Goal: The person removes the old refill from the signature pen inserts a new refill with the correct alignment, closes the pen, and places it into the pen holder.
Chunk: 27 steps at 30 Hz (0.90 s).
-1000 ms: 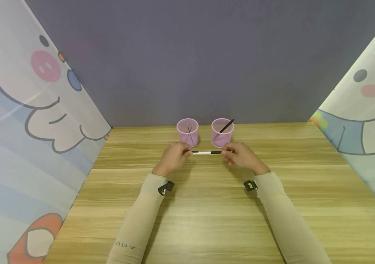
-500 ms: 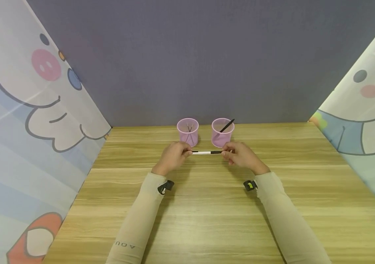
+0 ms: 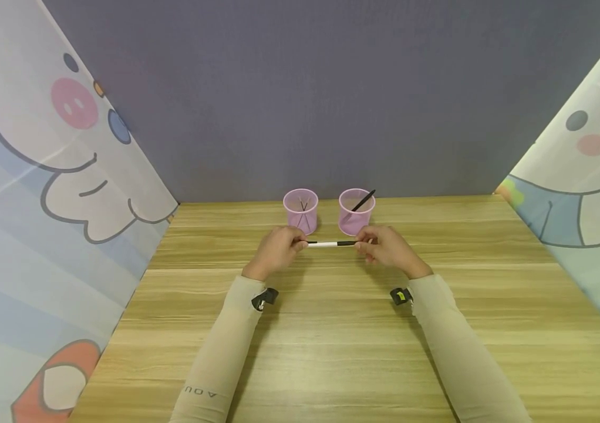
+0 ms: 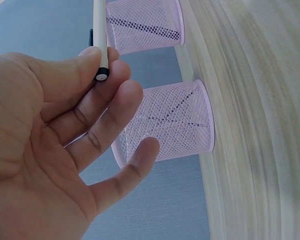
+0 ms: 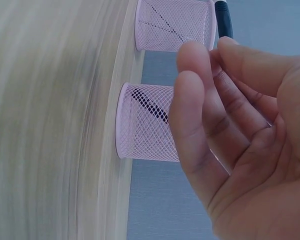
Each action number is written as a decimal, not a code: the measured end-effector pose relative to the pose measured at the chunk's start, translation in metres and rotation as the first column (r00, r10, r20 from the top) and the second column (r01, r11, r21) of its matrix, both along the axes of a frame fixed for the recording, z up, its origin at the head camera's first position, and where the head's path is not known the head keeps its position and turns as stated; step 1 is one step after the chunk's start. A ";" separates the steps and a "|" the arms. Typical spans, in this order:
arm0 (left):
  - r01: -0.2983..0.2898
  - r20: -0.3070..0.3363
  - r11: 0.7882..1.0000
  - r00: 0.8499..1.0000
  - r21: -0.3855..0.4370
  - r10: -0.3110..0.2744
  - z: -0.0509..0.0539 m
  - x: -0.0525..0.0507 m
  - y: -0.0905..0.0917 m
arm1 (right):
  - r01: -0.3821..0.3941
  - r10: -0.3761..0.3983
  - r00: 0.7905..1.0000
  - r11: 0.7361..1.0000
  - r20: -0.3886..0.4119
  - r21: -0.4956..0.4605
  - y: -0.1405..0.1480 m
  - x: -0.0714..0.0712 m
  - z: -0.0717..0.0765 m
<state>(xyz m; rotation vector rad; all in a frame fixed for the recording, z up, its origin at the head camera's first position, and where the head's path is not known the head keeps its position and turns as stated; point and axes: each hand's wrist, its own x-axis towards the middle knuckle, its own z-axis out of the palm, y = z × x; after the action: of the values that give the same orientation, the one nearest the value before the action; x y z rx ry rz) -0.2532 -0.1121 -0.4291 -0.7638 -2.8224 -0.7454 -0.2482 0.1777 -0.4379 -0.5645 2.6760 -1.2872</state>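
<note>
Two pink cups stand side by side near the back edge of the table (image 3: 326,358), a narrow gap between them, with the gray panel (image 3: 326,100) rising behind. The left cup (image 3: 307,225) contains two thin dark sticks (image 4: 176,120), crossed; the right cup (image 3: 350,226) has a black pen (image 3: 364,200) leaning in it, one end above the rim. Cartoon-printed hangings (image 3: 9,229) flank the table on both sides. The cups are directly behind my work, and in the head view my right fingertips slightly overlap the base of the right cup; I cannot tell the exact gap. The white pen (image 3: 323,244) is lifted off the table, roughly level, spanning my two hands in front of the cups. My left hand (image 3: 276,252) pinches its white end between thumb and fingers, the little finger spread away. My right hand (image 3: 391,252) pinches the black end narrowly with the thumb and a fingertip, its other fingers loosely bent. Materials: both cups are open diamond mesh, round, with smooth solid rims, so contents show through the walls. The held pen is a slim cylinder, white barrel, with a black ring around a pale end disc on my left. Table surface: yellowish wood grain, long streaks. My sleeves (image 3: 226,346) are plain beige, with dark lettering on the left forearm.
</note>
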 end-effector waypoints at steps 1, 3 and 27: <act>-0.001 0.001 1.000 1.000 0.001 0.001 0.000 0.000 0.000 | 0.000 0.000 1.000 1.000 0.001 -0.003 0.000 0.000 0.000; -0.003 0.000 1.000 1.000 0.003 0.003 0.000 0.000 0.000 | -0.001 0.001 1.000 1.000 0.002 -0.009 -0.001 -0.001 0.001; 0.003 -0.011 1.000 1.000 0.002 -0.003 -0.002 -0.001 0.001 | 0.013 -0.014 1.000 1.000 -0.006 -0.014 -0.001 0.000 -0.002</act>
<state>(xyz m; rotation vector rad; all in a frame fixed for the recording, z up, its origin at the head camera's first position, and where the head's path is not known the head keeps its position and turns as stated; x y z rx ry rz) -0.2541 -0.1114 -0.4311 -0.7699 -2.8110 -0.7418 -0.2480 0.1766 -0.4400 -0.5536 2.6821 -1.3106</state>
